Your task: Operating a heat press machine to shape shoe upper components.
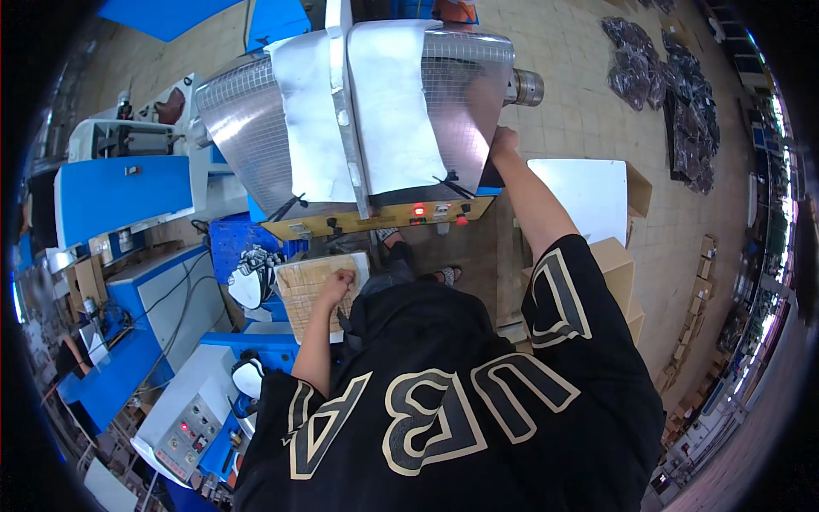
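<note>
In front of me stands a machine with shiny, grid-patterned sloping sheets (247, 115). Two white cloths (392, 111) lie over them, one on each side of a pale upright bar (345, 128). My right hand (505, 141) reaches to the machine's right side; its fingers are mostly hidden, so I cannot see what they touch. My left hand (341, 284) rests with curled fingers at a light brown board (309, 294) below the machine's left part. Whether it holds anything is too small to see.
A yellow front panel (380, 222) carries a lit red switch (419, 210) and knobs. Blue-and-white machines (119, 196) stand at left, beside a blue bin (239, 239) with white-and-black pieces. A white board (580, 196) and cartons (610, 264) are at right; dark plastic-wrapped bundles (636, 64) lie beyond.
</note>
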`<state>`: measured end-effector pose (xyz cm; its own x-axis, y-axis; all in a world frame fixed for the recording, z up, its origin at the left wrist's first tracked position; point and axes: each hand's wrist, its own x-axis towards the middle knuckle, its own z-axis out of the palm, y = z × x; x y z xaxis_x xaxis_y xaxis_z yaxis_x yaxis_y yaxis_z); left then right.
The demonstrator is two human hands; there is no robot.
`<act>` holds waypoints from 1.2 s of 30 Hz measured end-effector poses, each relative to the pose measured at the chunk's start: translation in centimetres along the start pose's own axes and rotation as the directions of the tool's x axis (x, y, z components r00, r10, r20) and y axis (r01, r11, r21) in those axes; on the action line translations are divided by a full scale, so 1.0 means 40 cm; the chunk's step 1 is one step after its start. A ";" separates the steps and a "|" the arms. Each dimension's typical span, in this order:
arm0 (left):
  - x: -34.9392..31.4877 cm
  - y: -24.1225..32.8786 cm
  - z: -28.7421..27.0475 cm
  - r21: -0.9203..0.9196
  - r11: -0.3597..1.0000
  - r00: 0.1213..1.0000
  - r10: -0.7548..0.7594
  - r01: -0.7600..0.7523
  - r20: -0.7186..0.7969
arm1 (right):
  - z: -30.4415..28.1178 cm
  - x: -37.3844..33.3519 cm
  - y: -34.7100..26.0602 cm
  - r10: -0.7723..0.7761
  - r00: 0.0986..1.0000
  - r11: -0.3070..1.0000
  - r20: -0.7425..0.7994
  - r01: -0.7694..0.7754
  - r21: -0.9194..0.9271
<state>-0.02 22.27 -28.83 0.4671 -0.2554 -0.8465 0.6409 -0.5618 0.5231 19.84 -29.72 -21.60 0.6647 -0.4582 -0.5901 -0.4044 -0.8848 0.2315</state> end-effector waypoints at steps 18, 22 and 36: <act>-0.016 0.024 0.003 -0.244 0.965 0.996 -0.094 0.091 -0.003 | 0.032 0.055 -0.010 -0.341 0.886 0.203 0.316 -0.258 0.944; -0.001 0.013 -0.005 -0.274 0.958 0.996 -0.087 0.090 0.021 | 0.034 0.015 0.006 -0.372 0.878 -0.043 0.302 -0.341 0.939; 0.034 0.129 0.014 -0.195 0.981 1.000 0.015 -0.012 0.012 | 0.006 -0.179 0.110 -0.108 0.969 0.451 -0.222 0.246 0.858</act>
<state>3.59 18.61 -27.36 0.4690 -0.2734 -0.8398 0.7416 -0.3944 0.5426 13.16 -30.30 -16.56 0.8269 -0.3677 -0.4255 -0.5577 -0.4392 -0.7043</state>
